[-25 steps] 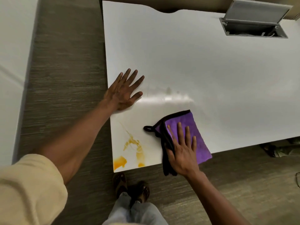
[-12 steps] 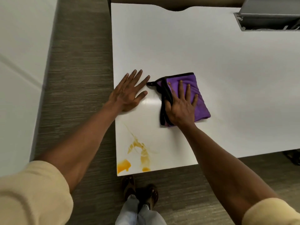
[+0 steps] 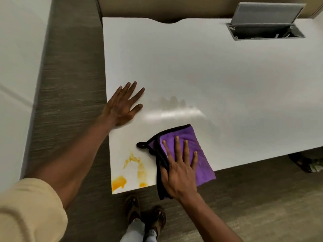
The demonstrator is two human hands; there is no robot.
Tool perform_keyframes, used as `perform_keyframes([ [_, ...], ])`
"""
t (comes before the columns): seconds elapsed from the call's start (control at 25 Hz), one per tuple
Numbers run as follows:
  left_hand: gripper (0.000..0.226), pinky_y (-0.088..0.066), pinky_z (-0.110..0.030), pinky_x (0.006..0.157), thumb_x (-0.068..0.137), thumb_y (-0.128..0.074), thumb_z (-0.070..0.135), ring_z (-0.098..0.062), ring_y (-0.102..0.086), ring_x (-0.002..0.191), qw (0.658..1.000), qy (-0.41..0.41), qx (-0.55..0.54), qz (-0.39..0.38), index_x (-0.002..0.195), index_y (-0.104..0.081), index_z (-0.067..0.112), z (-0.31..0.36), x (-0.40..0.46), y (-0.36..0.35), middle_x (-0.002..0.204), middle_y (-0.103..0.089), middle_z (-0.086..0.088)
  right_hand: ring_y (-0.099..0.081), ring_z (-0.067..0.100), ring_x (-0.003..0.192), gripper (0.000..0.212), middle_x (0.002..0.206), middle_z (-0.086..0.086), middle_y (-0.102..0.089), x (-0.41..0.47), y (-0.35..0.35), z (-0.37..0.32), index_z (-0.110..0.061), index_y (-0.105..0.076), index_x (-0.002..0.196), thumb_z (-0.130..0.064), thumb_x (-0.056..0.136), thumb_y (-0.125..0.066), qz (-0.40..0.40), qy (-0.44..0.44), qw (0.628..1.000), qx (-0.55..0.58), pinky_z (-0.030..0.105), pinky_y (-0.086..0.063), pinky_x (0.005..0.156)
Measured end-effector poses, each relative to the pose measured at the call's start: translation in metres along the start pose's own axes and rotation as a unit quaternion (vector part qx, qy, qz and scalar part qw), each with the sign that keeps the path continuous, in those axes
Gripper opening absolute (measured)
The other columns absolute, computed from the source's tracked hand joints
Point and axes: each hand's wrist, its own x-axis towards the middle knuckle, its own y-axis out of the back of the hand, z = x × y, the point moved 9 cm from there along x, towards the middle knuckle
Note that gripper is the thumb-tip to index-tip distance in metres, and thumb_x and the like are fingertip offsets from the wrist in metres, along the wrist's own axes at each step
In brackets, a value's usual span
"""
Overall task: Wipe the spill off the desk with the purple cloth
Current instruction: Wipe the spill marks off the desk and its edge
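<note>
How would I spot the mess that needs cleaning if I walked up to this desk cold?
Start at the white desk and go to its near left corner, by the person's feet. The spill is a patch of orange-yellow smears and blobs there, just left of the purple cloth under the right hand. It is the only coloured stain on the desk; the streak farther back is only a colourless sheen.

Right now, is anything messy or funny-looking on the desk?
Yes. Orange spill streaks the desk's near left corner, unwiped. The purple cloth, under the right hand, lies beside the spill, hanging over the front edge.
</note>
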Motion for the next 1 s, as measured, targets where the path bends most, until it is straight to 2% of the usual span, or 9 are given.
perform_keyframes([
  [0.2, 0.064, -0.008, -0.043, 0.13, 0.104, -0.022, 0.058, -0.018, -0.001, 0.161, 0.999, -0.005, -0.019, 0.029, 0.164, -0.004, 0.041, -0.004, 0.004, -0.006, 0.174, 0.0, 0.002, 0.008, 0.032, 0.162, 0.072, 0.176, 0.001, 0.001, 0.098, 0.013, -0.016, -0.047, 0.002, 0.163, -0.061, 0.095, -0.018, 0.005, 0.024, 1.0, 0.017, 0.063, 0.01, 0.126],
  [0.4, 0.061, -0.006, -0.041, 0.13, 0.108, -0.026, 0.049, -0.021, -0.005, 0.161, 0.999, -0.004, -0.005, 0.035, 0.165, -0.012, 0.034, -0.003, 0.002, 0.0, 0.174, -0.003, -0.002, 0.001, 0.028, 0.163, 0.07, 0.175, -0.008, -0.007, 0.15, 0.022, -0.03, -0.047, -0.015, 0.162, -0.056, 0.094, -0.03, 0.006, 0.019, 0.998, 0.057, 0.061, 0.009, 0.125],
  [0.48, 0.06, -0.005, -0.041, 0.131, 0.109, -0.029, 0.046, -0.019, -0.001, 0.161, 1.0, -0.001, -0.005, 0.021, 0.165, -0.009, 0.035, -0.003, 0.0, 0.001, 0.174, -0.001, 0.0, -0.001, 0.026, 0.163, 0.068, 0.175, -0.009, -0.007, 0.152, 0.026, -0.002, -0.046, -0.014, 0.162, -0.053, 0.098, -0.035, 0.011, 0.018, 0.998, 0.057, 0.059, 0.004, 0.128],
  [0.6, 0.062, -0.001, -0.039, 0.131, 0.106, -0.019, 0.054, -0.016, 0.004, 0.16, 1.0, 0.001, 0.001, 0.01, 0.164, -0.002, 0.04, -0.001, -0.001, 0.001, 0.174, 0.004, 0.003, -0.004, 0.029, 0.162, 0.067, 0.175, -0.006, -0.009, 0.153, 0.044, 0.088, -0.045, -0.011, 0.163, -0.05, 0.103, -0.04, 0.029, -0.083, 0.995, 0.048, 0.059, -0.001, 0.129],
  [0.72, 0.06, -0.001, -0.039, 0.131, 0.106, -0.015, 0.054, -0.015, 0.004, 0.16, 1.0, 0.008, -0.003, 0.012, 0.163, -0.001, 0.041, -0.003, -0.001, 0.0, 0.174, 0.004, 0.003, -0.001, 0.032, 0.162, 0.067, 0.176, -0.002, -0.007, 0.14, 0.054, 0.123, -0.042, -0.01, 0.165, -0.049, 0.103, -0.037, 0.029, -0.139, 0.988, 0.055, 0.06, 0.0, 0.129],
  [0.88, 0.06, -0.003, -0.04, 0.131, 0.106, -0.013, 0.053, -0.014, 0.004, 0.16, 1.0, 0.005, -0.018, 0.012, 0.163, -0.001, 0.041, -0.004, 0.0, 0.002, 0.174, 0.002, 0.001, 0.005, 0.028, 0.162, 0.072, 0.175, -0.006, 0.002, 0.066, 0.039, 0.092, -0.044, -0.001, 0.164, -0.053, 0.095, -0.022, 0.017, -0.066, 0.997, 0.037, 0.059, 0.0, 0.13],
  [1.0, 0.061, -0.004, -0.042, 0.131, 0.106, -0.013, 0.053, -0.015, 0.004, 0.16, 1.0, 0.008, -0.026, 0.009, 0.164, -0.002, 0.04, -0.004, -0.001, 0.003, 0.174, 0.002, 0.0, 0.0, 0.027, 0.162, 0.08, 0.175, -0.004, -0.005, -0.01, 0.023, 0.086, -0.043, -0.008, 0.164, -0.049, 0.087, -0.031, 0.007, -0.055, 0.998, 0.043, 0.062, -0.009, 0.128],
])
